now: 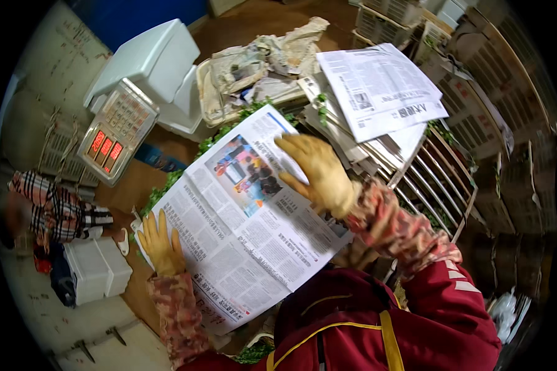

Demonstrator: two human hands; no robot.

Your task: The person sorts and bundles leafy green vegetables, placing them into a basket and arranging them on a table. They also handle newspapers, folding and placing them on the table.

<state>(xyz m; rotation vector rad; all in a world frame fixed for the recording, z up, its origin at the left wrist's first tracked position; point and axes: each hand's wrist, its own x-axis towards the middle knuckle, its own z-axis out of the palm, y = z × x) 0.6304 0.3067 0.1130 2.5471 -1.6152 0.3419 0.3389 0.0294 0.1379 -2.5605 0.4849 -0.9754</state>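
Observation:
A spread newspaper sheet [223,241] with a colour photo lies in front of me, over green leafy stems [161,191] that stick out past its far and left edges. My left hand [161,244], in a yellowish rubber glove, rests flat near the sheet's left edge with its fingers apart. Gloved the same way, my right hand [319,170] is over the upper right part of the paper, fingers stretched out and thumb apart. It is slightly blurred; whether it touches the sheet, I cannot tell. What supports the paper is mostly hidden.
Beyond the sheet stands a basket of crumpled paper [260,77]. A newspaper stack [380,93] rests on a metal rack [442,176] at right. Far left are a lit digital scale [117,133], foam boxes [148,59] and a person in plaid [59,204]. Crates [489,86] line the right.

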